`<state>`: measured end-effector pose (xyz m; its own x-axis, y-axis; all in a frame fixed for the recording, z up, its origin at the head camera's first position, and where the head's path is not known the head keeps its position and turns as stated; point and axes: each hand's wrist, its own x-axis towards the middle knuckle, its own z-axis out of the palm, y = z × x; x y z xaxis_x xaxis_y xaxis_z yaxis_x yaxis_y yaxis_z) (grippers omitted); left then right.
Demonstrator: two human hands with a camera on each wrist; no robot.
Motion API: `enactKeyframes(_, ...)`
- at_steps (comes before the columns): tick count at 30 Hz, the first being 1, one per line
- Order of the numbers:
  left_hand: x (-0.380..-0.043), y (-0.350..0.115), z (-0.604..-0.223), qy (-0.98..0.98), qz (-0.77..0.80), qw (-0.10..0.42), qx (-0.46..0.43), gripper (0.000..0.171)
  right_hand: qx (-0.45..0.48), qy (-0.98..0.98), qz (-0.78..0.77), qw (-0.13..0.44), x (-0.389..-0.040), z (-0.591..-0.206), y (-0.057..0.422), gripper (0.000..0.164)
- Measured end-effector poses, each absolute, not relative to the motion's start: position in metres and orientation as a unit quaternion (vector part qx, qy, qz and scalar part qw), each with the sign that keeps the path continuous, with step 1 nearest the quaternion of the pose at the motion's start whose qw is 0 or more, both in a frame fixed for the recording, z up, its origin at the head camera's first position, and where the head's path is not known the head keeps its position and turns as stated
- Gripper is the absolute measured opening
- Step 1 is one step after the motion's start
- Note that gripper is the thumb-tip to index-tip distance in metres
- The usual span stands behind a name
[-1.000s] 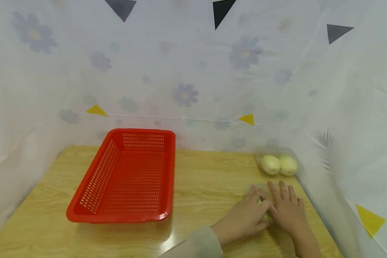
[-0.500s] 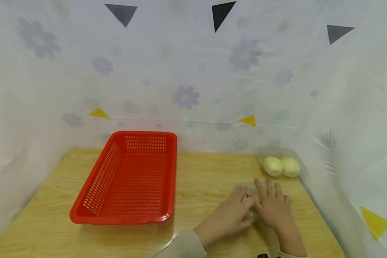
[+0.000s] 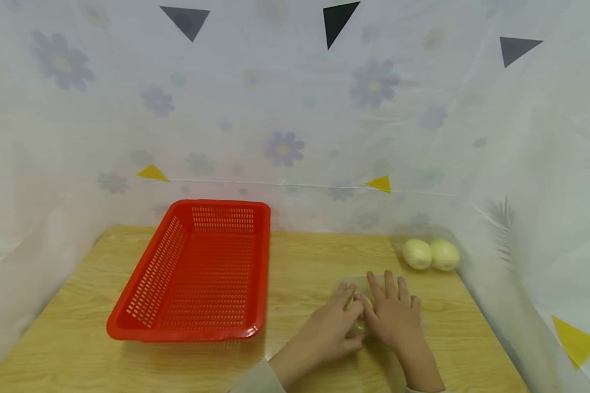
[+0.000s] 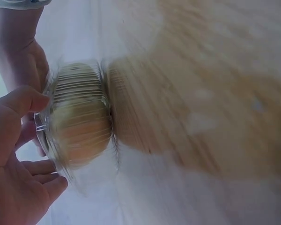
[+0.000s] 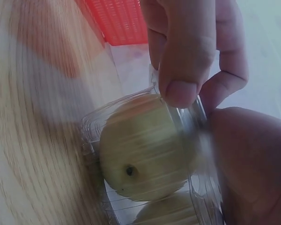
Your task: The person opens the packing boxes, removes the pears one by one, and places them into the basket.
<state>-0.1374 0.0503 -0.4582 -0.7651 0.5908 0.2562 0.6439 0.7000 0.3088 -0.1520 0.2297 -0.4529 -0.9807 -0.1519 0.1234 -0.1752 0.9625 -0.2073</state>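
Note:
A clear plastic clamshell box (image 4: pixel 77 89) lies low on the table, with pale yellow round fruit (image 5: pixel 140 154) inside. In the head view, both hands largely cover it. My left hand (image 3: pixel 324 330) grips the box's edge, its thumb on the rim and the other fingers bent round the side. My right hand (image 3: pixel 395 316) rests across the top with its fingers stretched out straight. A second clear box (image 3: pixel 403 232) holds two pale yellow fruits (image 3: pixel 431 254) beyond the hands, at the right back.
To the left of the hands, a red perforated plastic basket (image 3: pixel 196 334) stands on the wooden table (image 3: pixel 310 262) with nothing in it. A pale flowered sheet (image 3: pixel 314 136) hangs behind the table and down its sides.
Both hands and the clear box between them have shifted left across the table toward the basket. The second box stays where it was. The head view has tilted slightly.

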Motion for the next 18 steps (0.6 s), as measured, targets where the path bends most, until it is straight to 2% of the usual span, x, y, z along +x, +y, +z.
enactKeyframes(6,-0.134,0.037,-0.457,-0.920,-0.202,0.071,-0.329,0.060,0.089,-0.989,0.105,0.045,-0.148,-0.447,0.217,0.069)
enactKeyframes(13,-0.130,0.021,-0.456,-0.923,-0.217,0.055,-0.312,0.033,0.114,-0.986,0.114,0.048,-0.142,-0.447,0.207,0.067)
enactKeyframes(18,-0.128,0.008,-0.452,-0.924,-0.224,0.052,-0.304,0.031,0.153,-0.976,0.139,0.068,-0.137,-0.446,0.203,0.064)
